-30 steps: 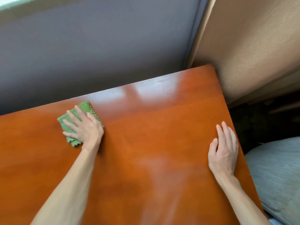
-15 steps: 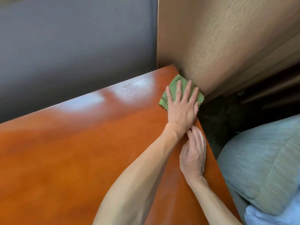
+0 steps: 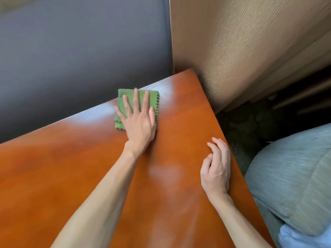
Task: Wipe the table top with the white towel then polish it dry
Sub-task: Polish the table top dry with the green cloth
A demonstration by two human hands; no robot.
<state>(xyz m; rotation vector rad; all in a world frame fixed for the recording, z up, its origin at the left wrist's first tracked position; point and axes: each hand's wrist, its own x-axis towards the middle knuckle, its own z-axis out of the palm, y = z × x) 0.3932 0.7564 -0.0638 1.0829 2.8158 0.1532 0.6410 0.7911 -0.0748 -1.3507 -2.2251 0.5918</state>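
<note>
Head view: folded green cloth with zigzag edges (image 3: 138,97) at far edge of glossy orange-brown wooden table top (image 3: 71,167), partly hidden under left hand (image 3: 138,122), fingers straight, pressing flat. Right hand (image 3: 216,169) near right edge, fingers loosely curled, holding nothing. Blurred grey fabric (image 3: 295,176) cut off at right.

1 head-worn view looks forward and steeply down, close over the table top (image 3: 179,140).
</note>
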